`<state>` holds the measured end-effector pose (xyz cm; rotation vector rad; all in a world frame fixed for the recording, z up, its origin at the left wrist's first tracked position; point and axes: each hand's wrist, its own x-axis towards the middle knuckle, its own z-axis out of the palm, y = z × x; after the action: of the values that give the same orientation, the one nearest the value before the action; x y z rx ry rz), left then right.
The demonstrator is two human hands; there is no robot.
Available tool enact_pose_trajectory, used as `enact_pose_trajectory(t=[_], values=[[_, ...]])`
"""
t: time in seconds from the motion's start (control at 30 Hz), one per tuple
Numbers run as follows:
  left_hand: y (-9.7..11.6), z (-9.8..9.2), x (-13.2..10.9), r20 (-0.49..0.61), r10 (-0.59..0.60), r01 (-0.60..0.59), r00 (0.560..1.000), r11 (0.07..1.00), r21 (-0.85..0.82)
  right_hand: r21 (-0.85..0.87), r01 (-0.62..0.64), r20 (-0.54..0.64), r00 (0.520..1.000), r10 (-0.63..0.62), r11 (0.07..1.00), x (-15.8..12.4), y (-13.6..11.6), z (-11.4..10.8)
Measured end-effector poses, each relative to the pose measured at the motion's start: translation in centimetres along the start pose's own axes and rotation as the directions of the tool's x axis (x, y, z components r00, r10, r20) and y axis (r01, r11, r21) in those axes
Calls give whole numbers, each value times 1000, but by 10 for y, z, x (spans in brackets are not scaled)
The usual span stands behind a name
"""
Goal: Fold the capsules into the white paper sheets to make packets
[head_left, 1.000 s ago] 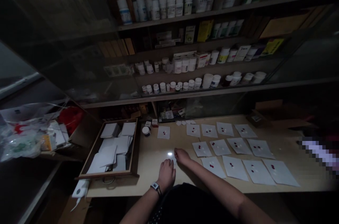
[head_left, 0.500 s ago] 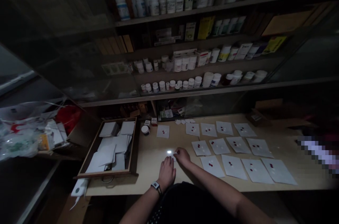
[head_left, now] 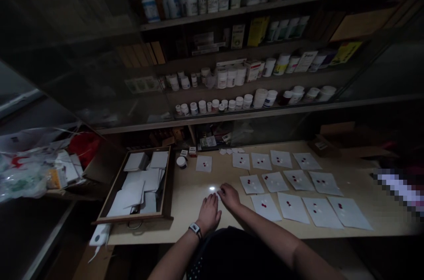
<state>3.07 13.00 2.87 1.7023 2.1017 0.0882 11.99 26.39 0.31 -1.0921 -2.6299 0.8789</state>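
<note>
At the table's front middle, my left hand (head_left: 209, 216) lies palm down with its fingers stretched forward against a small piece of white paper (head_left: 217, 195). My right hand (head_left: 229, 197) pinches that paper's far right edge between bent fingers. Most of the paper is hidden under the hands, so its folds cannot be made out. To the right, flat white paper squares (head_left: 264, 207) lie in three rows, each bearing a few red and white pills. A single square (head_left: 203, 164) with pills lies farther back on the left.
An open wooden drawer (head_left: 168, 187) of white paper sheets stands left on the table. A small white-capped jar (head_left: 181, 162) and little boxes (head_left: 192, 152) are behind it. Small white packets (head_left: 228, 151) lie at the back. Shelves (head_left: 205, 120) of medicine bottles rise behind.
Both hands stay together over the small paper, with only slight finger movement. The view has shifted a little; the papers and pills lie as before.
</note>
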Motion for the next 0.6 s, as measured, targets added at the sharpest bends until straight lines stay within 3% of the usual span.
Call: enact_pose_trajectory(t=[0.13, 0.43, 0.6], values=[[0, 7, 0, -33, 7, -7, 999, 1000, -26, -33, 31, -7, 999, -31, 999, -1, 3, 5], [1, 7, 0, -72, 19, -23, 997, 998, -57, -189, 372, 145, 926, -349, 909, -6, 14, 6], [-6, 9, -1, -91, 56, -65, 994, 994, -93, -191, 416, 167, 906, -388, 889, -11, 19, 5]])
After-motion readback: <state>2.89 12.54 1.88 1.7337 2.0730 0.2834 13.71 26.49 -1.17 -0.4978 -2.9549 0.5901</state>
